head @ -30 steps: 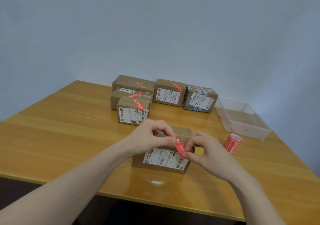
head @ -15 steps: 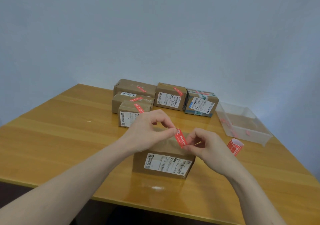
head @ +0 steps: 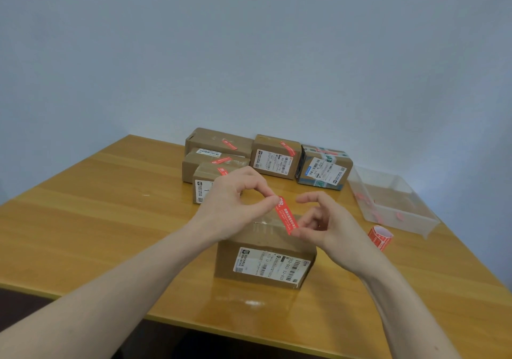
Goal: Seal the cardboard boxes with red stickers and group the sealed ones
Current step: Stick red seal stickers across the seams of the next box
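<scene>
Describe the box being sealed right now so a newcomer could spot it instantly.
Start at the near edge of the wooden table. The cardboard box stands alone there, apart from the group of boxes at the back. Unlike those, it has no red sticker on top yet; the red sticker is held just above it between both hands.

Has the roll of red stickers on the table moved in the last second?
No. The sticker roll stands at the same spot beside the clear tray; only the camera shifted.
</scene>
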